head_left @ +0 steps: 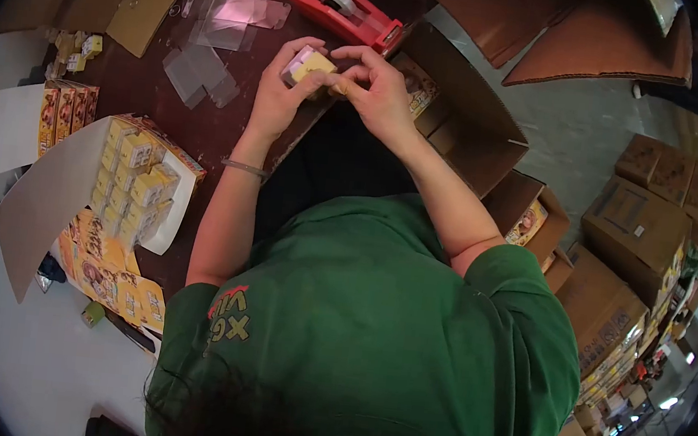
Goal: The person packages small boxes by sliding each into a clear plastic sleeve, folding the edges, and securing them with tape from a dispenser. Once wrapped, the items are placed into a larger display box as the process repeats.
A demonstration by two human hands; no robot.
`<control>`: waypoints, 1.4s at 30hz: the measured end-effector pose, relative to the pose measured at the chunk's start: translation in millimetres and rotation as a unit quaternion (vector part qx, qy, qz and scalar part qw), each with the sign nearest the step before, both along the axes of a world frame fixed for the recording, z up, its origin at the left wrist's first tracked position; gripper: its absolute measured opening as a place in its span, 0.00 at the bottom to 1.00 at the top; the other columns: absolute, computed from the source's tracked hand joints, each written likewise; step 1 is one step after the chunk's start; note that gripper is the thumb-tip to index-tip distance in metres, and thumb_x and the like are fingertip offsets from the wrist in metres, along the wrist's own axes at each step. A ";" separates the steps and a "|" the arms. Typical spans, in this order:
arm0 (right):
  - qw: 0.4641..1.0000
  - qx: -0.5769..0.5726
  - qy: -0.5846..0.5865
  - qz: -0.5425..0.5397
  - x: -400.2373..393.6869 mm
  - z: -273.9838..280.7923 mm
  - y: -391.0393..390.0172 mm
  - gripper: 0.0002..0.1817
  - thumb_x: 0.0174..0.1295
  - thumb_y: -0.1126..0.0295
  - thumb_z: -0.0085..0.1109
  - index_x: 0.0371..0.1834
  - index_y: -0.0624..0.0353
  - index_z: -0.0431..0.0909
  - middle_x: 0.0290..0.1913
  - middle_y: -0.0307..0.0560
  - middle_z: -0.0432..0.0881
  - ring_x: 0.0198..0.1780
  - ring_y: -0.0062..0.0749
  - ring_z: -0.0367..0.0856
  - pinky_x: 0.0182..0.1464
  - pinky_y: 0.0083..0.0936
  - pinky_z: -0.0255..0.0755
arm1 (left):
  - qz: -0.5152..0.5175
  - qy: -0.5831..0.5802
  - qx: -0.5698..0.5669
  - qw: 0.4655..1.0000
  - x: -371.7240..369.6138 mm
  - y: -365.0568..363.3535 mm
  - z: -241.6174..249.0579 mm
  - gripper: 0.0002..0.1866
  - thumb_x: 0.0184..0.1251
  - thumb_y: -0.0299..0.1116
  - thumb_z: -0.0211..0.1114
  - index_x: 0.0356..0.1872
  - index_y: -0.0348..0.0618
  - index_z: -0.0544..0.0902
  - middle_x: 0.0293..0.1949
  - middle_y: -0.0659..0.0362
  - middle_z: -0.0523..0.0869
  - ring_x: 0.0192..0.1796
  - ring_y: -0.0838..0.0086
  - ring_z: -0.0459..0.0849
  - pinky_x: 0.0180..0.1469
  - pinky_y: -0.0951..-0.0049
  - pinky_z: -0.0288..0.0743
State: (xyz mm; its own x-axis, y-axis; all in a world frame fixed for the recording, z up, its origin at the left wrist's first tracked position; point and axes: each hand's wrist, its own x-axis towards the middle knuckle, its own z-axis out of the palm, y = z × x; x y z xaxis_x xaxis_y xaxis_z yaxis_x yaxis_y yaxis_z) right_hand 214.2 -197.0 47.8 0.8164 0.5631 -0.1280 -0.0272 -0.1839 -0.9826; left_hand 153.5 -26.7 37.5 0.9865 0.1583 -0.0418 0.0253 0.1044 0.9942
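**Tight bench, one open strip**

Your hands work over a bare strip of dark table. Ahead, the red tape dispenser and loose clear sheets block the way. To your left, the open tray of yellow boxes crowds the edge. To your right, the open carton walls off that side. Stacked cartons fill the floor beyond.
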 end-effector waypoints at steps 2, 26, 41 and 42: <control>0.995 -0.087 -0.050 -0.008 -5.6 -3.6 -1.0 0.23 0.63 0.65 0.68 0.59 0.61 0.73 0.32 0.48 0.85 0.34 0.31 0.84 0.39 0.28 0.75 | 0.009 -0.013 -0.056 0.998 -4.0 -1.2 -0.4 0.17 0.77 0.36 0.54 0.61 0.39 0.73 0.52 0.55 0.80 0.57 0.71 0.79 0.62 0.70 0.70; 0.926 -0.115 -0.360 -0.003 90.2 6.1 -33.7 0.12 0.63 0.61 0.64 0.39 0.58 0.86 0.50 0.49 0.84 0.53 0.47 0.77 0.56 0.36 0.71 | -0.087 -0.012 0.065 0.994 36.6 -10.9 -0.1 0.20 0.63 0.32 0.64 0.57 0.40 0.79 0.50 0.58 0.83 0.51 0.76 0.80 0.57 0.73 0.72; 0.982 0.157 0.098 -0.032 2.4 15.1 -34.2 0.06 0.68 0.75 0.60 0.44 0.65 0.84 0.37 0.40 0.85 0.39 0.19 0.82 0.46 0.19 0.77 | -0.041 -0.012 -0.041 0.998 32.0 -22.1 -6.9 0.24 0.71 0.36 0.59 0.64 0.36 0.74 0.56 0.56 0.82 0.56 0.75 0.80 0.60 0.74 0.73; 0.991 0.128 0.013 -0.046 0.1 13.1 -24.8 0.11 0.67 0.73 0.62 0.50 0.63 0.81 0.36 0.42 0.87 0.38 0.21 0.84 0.45 0.20 0.77 | -0.033 -0.013 -0.073 0.997 31.0 -23.5 -8.7 0.24 0.71 0.36 0.59 0.64 0.36 0.74 0.56 0.56 0.82 0.56 0.74 0.80 0.60 0.74 0.72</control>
State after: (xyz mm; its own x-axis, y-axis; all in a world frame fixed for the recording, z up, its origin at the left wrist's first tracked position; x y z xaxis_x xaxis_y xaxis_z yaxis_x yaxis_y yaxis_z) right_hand 214.3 -221.9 60.9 0.8644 0.5027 -0.0126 -0.0589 0.0764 -0.9953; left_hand 184.5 -50.2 28.8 0.9956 0.0866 -0.0345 0.0122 0.2460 0.9692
